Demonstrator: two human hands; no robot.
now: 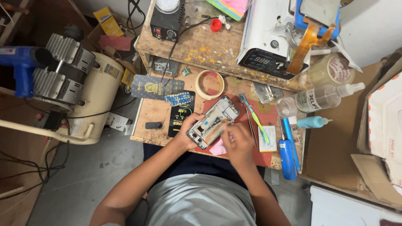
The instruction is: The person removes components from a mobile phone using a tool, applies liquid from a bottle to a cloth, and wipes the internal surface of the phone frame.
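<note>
Paint-speckled wooden surface (209,50), two tiers, is standing on a grey floor beside a cream air compressor (90,98).

Item 1: opened phone frame (212,122), lying tilted over the red mat (268,157) at the front edge of the surface. The left hand (189,129) is cradling its lower end, fingers curled around the near edge and thumb along the side. The right hand (238,142) is pinching down at the frame's right side, fingertips bunched together; whether it is holding a small part or tool cannot be told. A pink scrap (218,148) is lying just beside that hand.

Item 2: containers. A clear squeeze bottle (318,99) with a white nozzle is lying on its side right of the mat, holding clear liquid. A small teal dropper bottle (312,122) is lying just below it; its contents cannot be seen. A roll of clear tape (337,70) is sitting behind them. An open cardboard box (383,125) is resting at the far right, holding white sheets.

Item 3: tools. A toothbrush (253,117), tweezers (251,125) and a blue screwdriver (287,152) are lying on and near the mat. A ring of masking tape (210,84) is sitting behind the phone frame.

Item 4: machines. A white heating unit (268,37) and a black power box (167,21) are occupying the upper tier.
</note>
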